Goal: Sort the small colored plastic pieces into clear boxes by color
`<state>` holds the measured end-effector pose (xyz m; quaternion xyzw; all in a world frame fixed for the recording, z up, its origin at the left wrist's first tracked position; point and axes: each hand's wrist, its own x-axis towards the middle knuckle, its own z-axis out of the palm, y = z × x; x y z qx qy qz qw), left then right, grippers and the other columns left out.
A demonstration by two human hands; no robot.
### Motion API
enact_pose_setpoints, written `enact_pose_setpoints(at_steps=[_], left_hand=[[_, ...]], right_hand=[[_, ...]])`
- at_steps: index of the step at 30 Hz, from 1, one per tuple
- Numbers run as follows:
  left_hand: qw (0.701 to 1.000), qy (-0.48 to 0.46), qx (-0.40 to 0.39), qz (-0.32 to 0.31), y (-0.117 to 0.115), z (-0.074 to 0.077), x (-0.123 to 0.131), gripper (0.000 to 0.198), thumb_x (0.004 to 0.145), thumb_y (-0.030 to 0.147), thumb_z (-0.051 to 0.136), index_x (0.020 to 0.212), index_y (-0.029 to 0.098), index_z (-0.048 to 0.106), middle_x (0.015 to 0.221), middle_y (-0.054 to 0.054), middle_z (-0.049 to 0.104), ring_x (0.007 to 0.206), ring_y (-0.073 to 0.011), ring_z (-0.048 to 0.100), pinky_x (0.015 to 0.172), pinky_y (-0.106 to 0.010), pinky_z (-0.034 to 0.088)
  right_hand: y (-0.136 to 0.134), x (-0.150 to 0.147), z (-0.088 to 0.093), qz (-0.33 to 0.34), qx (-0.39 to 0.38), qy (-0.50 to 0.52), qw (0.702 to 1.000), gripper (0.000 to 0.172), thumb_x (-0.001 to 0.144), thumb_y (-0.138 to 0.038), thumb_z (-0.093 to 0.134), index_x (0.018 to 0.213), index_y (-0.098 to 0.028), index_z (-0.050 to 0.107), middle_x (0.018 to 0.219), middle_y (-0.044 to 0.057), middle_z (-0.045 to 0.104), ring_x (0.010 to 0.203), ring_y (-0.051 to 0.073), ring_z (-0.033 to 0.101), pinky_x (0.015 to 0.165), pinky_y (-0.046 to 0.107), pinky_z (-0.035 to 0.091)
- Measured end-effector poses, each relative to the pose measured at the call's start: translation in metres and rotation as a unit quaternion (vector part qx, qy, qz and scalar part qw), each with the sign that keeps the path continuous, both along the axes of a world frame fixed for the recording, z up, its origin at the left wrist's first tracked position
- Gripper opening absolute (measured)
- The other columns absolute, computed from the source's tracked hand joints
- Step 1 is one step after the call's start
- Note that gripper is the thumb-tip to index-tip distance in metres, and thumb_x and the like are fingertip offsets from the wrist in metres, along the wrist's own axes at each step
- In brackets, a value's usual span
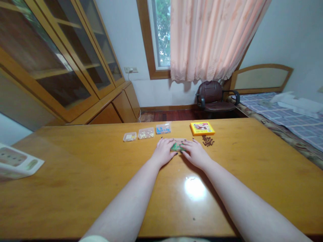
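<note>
Both hands are at a small, flat clear box with green pieces (176,147) on the table. My left hand (165,150) grips its left side, fingers over the far edge and thumb at the near edge. From the right, my right hand (195,150) holds the same box, its fingers lying over the top and right side. The fingers cover much of the box. Close to the right hand lies a loose pile of small brown pieces (208,140).
Behind the hands stand a clear box with blue pieces (163,129), one with pale pieces (146,133) and a smaller clear box (130,136). A yellow box (202,128) lies at the back right. On the left edge is a white object (20,161). A chair (213,97) stands beyond the table (88,188).
</note>
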<state>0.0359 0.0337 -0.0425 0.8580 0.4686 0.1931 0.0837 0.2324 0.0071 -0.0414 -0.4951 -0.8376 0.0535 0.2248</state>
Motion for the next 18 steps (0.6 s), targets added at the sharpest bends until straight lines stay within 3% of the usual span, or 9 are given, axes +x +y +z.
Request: enact_pose_setpoints(at_steps=[4,11,18], left_hand=[[0.999,0.028,-0.013,-0.010,-0.0016,0.0026,-0.0009,0.045,0.082,0.036,0.056,0.125,0.024,0.052,0.132,-0.006,0.053,0.122,-0.0224,0.044,0.111,-0.047,0.019],[0.992,0.096,-0.078,-0.032,-0.0017,-0.0003,-0.0015,0.068,0.084,0.043,0.049,0.144,0.024,0.022,0.151,-0.006,0.023,0.139,-0.0216,0.021,0.114,-0.050,0.010],[0.987,0.095,-0.123,-0.041,-0.0031,0.0012,0.0003,0.074,0.084,0.046,0.047,0.146,0.023,0.013,0.153,-0.007,0.011,0.141,-0.0223,0.010,0.113,-0.052,0.005]], right_hand=[[-0.0011,-0.0010,0.0020,-0.004,-0.019,-0.020,1.000,0.031,0.085,-0.026,0.051,0.114,-0.027,0.061,0.126,0.006,0.058,0.119,0.021,0.050,0.106,0.048,0.025],[-0.0010,-0.0025,0.0045,-0.011,-0.068,-0.041,0.997,0.044,0.086,-0.031,0.049,0.129,-0.025,0.049,0.138,0.009,0.046,0.130,0.023,0.038,0.108,0.050,0.021],[-0.0017,-0.0041,0.0025,-0.002,-0.097,-0.037,0.995,0.053,0.084,-0.032,0.052,0.135,-0.022,0.042,0.144,0.012,0.037,0.136,0.025,0.026,0.109,0.052,0.019]])
